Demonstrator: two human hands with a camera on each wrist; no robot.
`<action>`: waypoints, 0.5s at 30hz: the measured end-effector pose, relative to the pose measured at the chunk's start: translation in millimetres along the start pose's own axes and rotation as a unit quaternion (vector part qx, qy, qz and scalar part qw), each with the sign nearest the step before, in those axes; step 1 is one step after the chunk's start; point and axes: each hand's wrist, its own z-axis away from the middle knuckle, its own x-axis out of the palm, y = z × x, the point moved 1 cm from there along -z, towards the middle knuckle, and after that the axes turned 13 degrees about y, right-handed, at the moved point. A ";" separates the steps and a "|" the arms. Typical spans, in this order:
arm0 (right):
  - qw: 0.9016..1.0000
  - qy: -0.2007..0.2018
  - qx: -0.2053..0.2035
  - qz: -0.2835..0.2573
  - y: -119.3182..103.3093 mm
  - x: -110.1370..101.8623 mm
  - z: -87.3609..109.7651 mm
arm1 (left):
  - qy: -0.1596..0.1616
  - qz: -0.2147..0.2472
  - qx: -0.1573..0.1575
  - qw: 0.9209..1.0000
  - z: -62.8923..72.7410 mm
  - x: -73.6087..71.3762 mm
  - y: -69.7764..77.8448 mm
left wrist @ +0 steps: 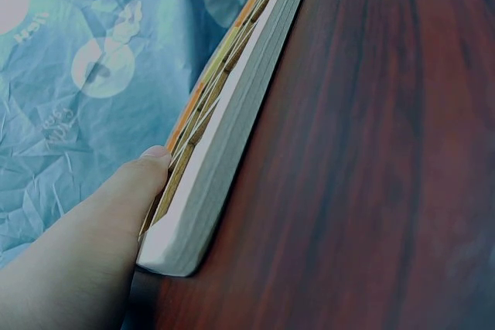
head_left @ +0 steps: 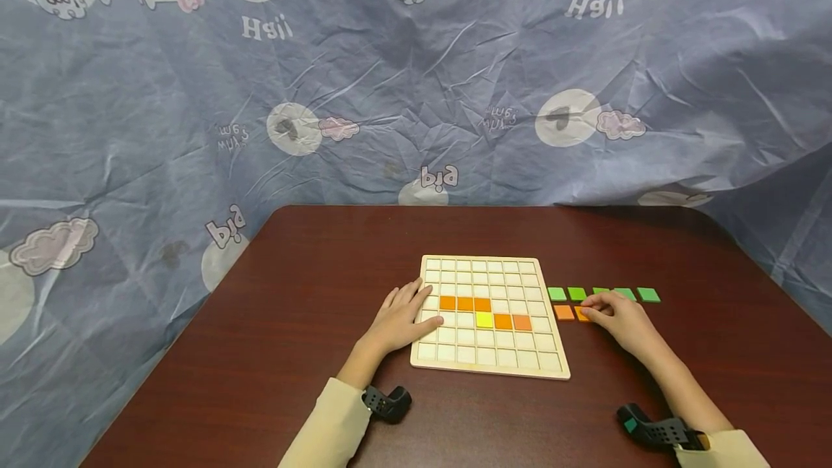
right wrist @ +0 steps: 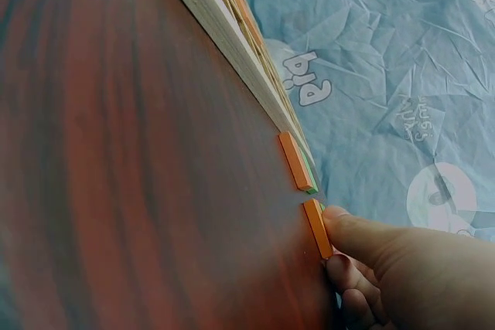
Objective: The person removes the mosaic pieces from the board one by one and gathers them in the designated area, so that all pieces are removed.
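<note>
A pale wooden grid board (head_left: 466,355) lies on the table. Three orange tiles (head_left: 464,304) sit side by side in one row of its squares; the row below holds a yellow tile (head_left: 484,320), an orange tile (head_left: 503,321) and a lighter orange tile (head_left: 522,323). My left hand (head_left: 396,322) rests on the board's left edge, fingers extended, thumb (left wrist: 155,156) over the rim. Right of the board, my right hand (head_left: 622,320) pinches an orange square tile (right wrist: 318,228) between thumb and fingers, at table level. Another orange tile (head_left: 563,313) lies just left of it.
Behind the orange tiles runs a row of several green tiles (head_left: 648,295), one partly covered by the right hand. The dark wooden table (head_left: 338,273) ends at a hanging blue patterned cloth (head_left: 390,92). Each wrist wears a black strap device (head_left: 388,404).
</note>
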 end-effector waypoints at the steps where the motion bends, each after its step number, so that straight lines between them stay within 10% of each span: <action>1: 1.000 0.000 0.000 0.000 -0.3 0.1 0.3 | 0.000 -0.001 0.000 1.000 -0.3 -0.2 -0.1; 15: 1.000 0.010 0.008 -0.005 -2.2 -0.5 4.1 | -0.001 0.006 -0.002 1.000 1.4 -1.7 2.5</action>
